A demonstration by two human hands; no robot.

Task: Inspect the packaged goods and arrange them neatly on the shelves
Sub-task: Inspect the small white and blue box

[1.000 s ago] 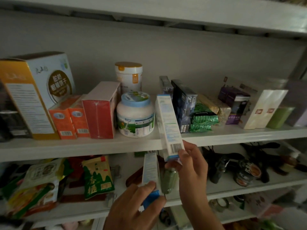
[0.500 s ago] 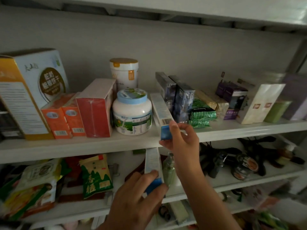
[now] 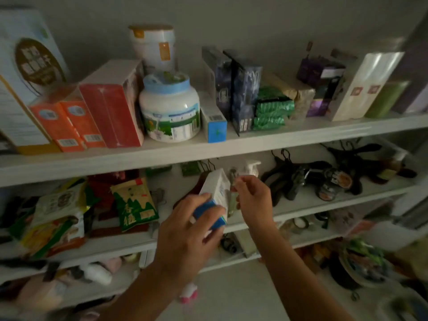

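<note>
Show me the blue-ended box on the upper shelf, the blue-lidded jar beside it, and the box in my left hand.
blue-ended box (image 3: 216, 132): head view, on its blue front end.
blue-lidded jar (image 3: 170, 101): head view, on its white body.
held box (image 3: 215, 186): head view, on its white side above the fingers.

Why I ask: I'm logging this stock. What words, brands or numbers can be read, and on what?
None reads clearly.
Green bag: large white characters, blurred.
Big box: characters in a brown oval, blurred.
Orange boxes, white jar, shelved blue-ended box: barcodes and print, too small.
</note>
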